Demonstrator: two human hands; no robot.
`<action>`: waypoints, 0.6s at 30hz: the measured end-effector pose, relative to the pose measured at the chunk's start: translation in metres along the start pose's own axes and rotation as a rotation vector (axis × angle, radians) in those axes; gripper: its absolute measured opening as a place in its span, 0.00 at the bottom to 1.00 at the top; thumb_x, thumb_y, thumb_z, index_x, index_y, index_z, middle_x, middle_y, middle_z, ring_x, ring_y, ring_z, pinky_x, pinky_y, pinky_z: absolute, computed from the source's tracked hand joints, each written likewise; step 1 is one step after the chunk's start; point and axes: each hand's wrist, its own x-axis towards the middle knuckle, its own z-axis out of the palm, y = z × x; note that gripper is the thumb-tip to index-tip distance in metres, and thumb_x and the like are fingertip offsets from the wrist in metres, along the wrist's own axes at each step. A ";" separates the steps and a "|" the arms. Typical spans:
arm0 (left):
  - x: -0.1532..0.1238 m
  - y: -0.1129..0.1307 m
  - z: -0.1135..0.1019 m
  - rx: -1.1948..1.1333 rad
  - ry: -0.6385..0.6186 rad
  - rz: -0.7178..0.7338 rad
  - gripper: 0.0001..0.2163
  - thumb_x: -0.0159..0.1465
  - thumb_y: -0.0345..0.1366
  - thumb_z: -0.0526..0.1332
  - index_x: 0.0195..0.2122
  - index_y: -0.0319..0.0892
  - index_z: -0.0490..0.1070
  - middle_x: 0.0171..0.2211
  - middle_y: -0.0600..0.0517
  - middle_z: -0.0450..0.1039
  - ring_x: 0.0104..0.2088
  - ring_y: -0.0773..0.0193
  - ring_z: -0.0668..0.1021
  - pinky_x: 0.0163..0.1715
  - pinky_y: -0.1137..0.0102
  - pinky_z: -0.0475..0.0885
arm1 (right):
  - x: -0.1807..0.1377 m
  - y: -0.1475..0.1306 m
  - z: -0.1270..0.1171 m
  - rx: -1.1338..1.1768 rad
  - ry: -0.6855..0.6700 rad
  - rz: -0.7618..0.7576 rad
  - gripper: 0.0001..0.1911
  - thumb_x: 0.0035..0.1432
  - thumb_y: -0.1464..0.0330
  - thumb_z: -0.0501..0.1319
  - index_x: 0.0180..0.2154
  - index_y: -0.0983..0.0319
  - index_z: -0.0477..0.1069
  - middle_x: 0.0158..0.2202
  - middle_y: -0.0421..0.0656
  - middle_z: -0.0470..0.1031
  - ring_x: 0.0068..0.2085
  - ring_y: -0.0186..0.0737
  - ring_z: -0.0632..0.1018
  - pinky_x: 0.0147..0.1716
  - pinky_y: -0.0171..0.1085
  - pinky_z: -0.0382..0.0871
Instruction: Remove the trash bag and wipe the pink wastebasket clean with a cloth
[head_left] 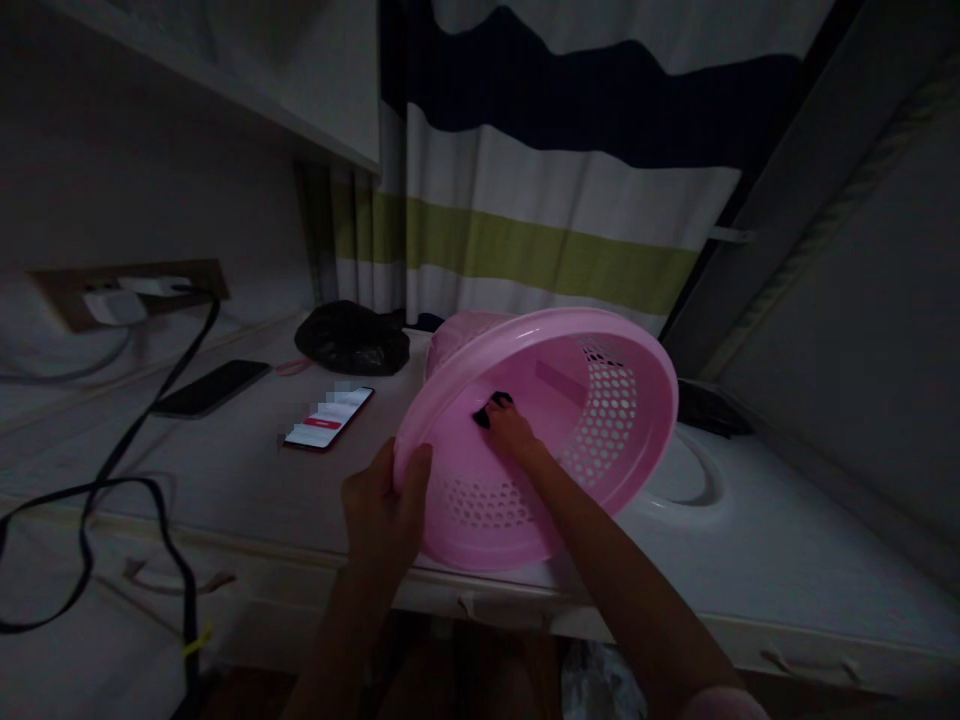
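A pink plastic basket (480, 370) with rows of round holes lies tilted on the white desk, its wide mouth facing me. My left hand (386, 510) grips the rim at its left side, thumb on the inner face. Deep inside the basket, my right hand (510, 425) is closed on a small black cloth (482, 415), pressed against the inner wall. Part of the cloth is hidden by the fingers.
Left on the desk (247, 490) lie a lit phone (330, 420), a dark phone (214, 388) and a black plastic bag (352, 338). A black cable (161, 385) hangs from the wall socket (135, 290). A white ring-shaped thing (709, 480) is partly behind the basket. A striped curtain (555, 230) hangs behind.
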 end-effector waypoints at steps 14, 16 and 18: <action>-0.005 -0.020 -0.002 0.012 0.074 -0.005 0.16 0.58 0.42 0.51 0.16 0.39 0.61 0.10 0.59 0.50 0.12 0.74 0.58 0.12 0.77 0.52 | -0.044 -0.034 -0.010 0.126 -0.101 -0.237 0.25 0.53 0.75 0.51 0.54 0.68 0.57 0.53 0.52 0.65 0.52 0.42 0.67 0.46 0.35 0.62; -0.005 -0.018 -0.004 0.033 0.082 0.009 0.16 0.58 0.42 0.51 0.17 0.39 0.61 0.10 0.59 0.51 0.12 0.74 0.58 0.12 0.77 0.52 | -0.056 -0.026 -0.015 0.044 -0.112 -0.246 0.23 0.53 0.74 0.52 0.52 0.71 0.59 0.53 0.53 0.64 0.53 0.45 0.66 0.49 0.37 0.59; -0.006 -0.014 -0.005 0.050 0.089 0.026 0.16 0.57 0.42 0.51 0.17 0.39 0.62 0.10 0.59 0.51 0.12 0.74 0.59 0.12 0.77 0.52 | -0.060 -0.016 -0.018 -0.045 -0.105 -0.204 0.21 0.54 0.73 0.51 0.50 0.73 0.62 0.52 0.55 0.65 0.54 0.46 0.64 0.52 0.40 0.55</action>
